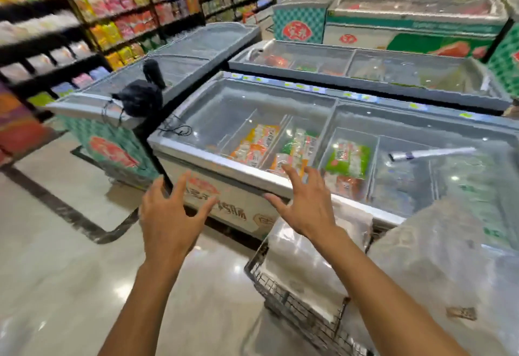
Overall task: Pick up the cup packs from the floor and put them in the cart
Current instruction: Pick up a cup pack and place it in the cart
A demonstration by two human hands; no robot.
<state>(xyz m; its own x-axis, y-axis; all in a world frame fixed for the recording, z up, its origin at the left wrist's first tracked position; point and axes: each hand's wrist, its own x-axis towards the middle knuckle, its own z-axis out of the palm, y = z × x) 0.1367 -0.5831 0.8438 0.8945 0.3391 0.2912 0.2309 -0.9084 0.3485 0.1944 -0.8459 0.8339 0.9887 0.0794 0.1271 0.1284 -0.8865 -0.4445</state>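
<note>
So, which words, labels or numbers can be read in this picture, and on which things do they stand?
None can be quoted with certainty; everything is motion-blurred.
Nearest freezer front: large dark characters and red logo, blurred.
Red emblem on the left freezer: unreadable.
Red emblem on the far freezer: unreadable.
Food packets inside: print too blurred.
Price tags on the freezer rim: too small.
</note>
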